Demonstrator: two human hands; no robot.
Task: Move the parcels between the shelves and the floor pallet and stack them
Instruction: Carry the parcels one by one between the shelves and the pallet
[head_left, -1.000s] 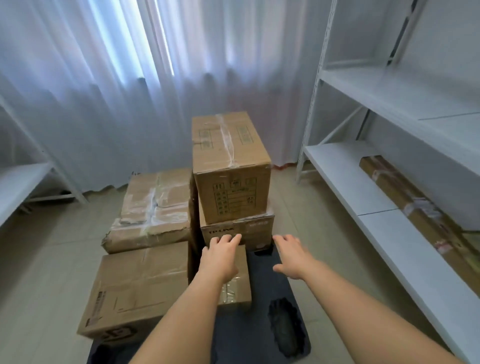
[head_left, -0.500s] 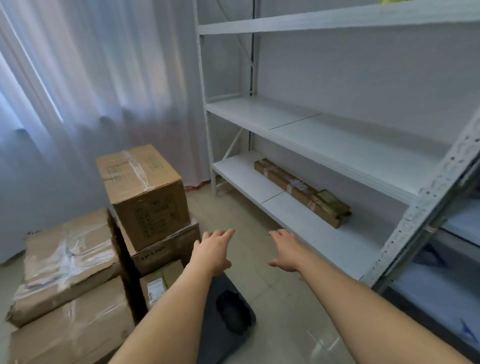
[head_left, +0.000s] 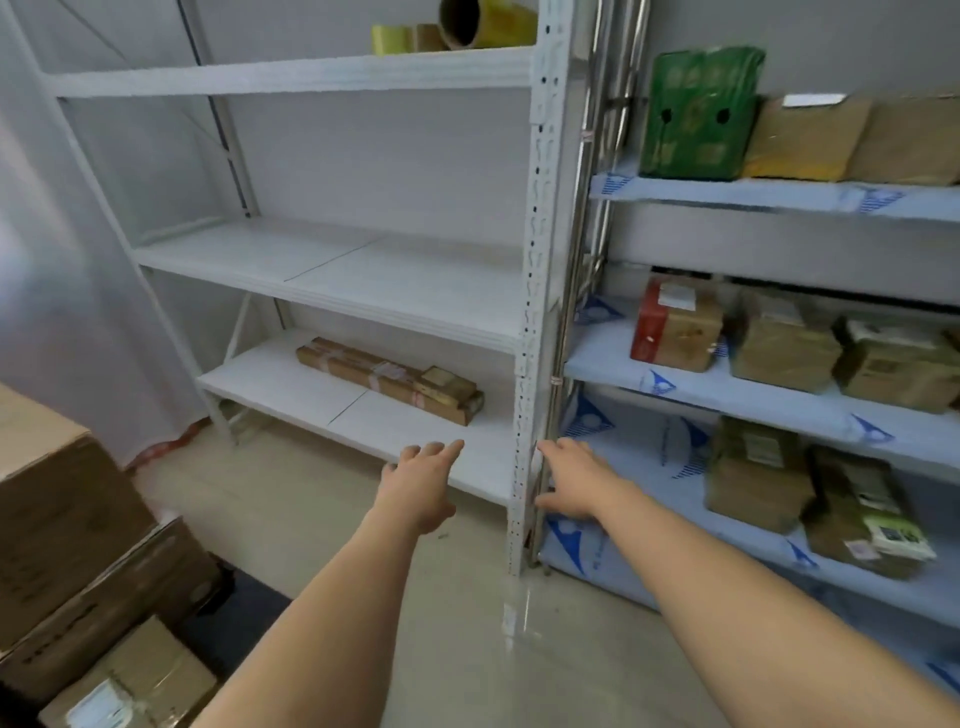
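Note:
My left hand (head_left: 420, 483) and my right hand (head_left: 576, 480) reach forward with straight fingers and hold nothing. They hover in front of the white shelf unit (head_left: 535, 312). A long flat brown parcel (head_left: 387, 378) lies on its lowest board. Stacked cardboard boxes (head_left: 62, 525) stand at the bottom left on the dark floor pallet (head_left: 244, 608). A second shelf unit at the right holds several parcels: a red-sided box (head_left: 675, 332), brown boxes (head_left: 784, 348) and a green box (head_left: 698, 114).
Yellow tape rolls (head_left: 467, 26) sit on the white unit's top board. A white curtain (head_left: 57, 312) hangs at the left. Glossy tiled floor (head_left: 457, 613) lies between the pallet and the shelves. The right unit's boards are wrapped in blue-printed film (head_left: 769, 197).
The view has swung right, from the pallet stack to the shelves. The second shelf unit with parcels has come into view. Both hands stay outstretched and empty.

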